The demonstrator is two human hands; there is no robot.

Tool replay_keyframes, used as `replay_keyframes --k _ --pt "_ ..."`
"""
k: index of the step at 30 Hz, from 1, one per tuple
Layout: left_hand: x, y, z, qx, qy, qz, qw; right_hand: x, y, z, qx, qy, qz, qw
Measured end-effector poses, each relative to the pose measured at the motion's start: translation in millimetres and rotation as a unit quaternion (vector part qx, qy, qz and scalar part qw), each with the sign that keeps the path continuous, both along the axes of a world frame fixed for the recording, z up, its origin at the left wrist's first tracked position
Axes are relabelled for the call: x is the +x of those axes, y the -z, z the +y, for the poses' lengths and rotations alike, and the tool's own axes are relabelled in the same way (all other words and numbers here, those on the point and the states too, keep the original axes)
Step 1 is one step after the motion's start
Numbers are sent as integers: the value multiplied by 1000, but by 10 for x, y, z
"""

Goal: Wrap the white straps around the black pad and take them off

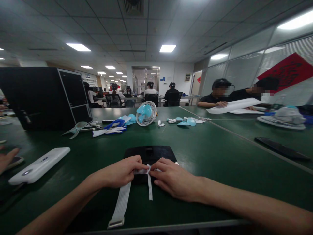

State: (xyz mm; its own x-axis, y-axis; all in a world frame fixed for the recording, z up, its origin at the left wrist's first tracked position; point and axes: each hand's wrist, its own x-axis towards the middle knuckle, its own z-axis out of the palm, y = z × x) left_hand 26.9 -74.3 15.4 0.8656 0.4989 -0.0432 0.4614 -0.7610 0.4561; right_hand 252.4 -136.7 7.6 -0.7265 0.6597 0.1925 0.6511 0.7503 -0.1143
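Observation:
A black flat panel [158, 150] lies on the green table in front of me, partly under my hands. My left hand [124, 171] has its fingers curled, and its index fingertip meets a narrow white strip [150, 191] at the strip's upper end. From the other side my right hand [172, 179] pinches the same end between thumb and fingers. The strip's lower end hangs past the panel's near edge. A wider white strap [123, 197] with a metal buckle [116, 223] runs from beneath my left hand toward the table's front edge.
At left are a white oblong device [41, 164], another person's hand [7, 158] and a large black case [39, 98]. Further back lie blue-white gloves [111, 128], a small fan [146, 113] and blue fan blades [187, 122]. Two people [221, 94] hold white sheets at right.

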Motion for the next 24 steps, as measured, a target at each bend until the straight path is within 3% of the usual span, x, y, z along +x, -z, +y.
replay_keyframes --k 11,24 --pt "-5 51 33 -1 3 -8 1000 58 -4 -140 5 -45 -17 999" --pt "10 26 5 4 -3 -6 1000 26 16 -113 -10 -27 -21 999"
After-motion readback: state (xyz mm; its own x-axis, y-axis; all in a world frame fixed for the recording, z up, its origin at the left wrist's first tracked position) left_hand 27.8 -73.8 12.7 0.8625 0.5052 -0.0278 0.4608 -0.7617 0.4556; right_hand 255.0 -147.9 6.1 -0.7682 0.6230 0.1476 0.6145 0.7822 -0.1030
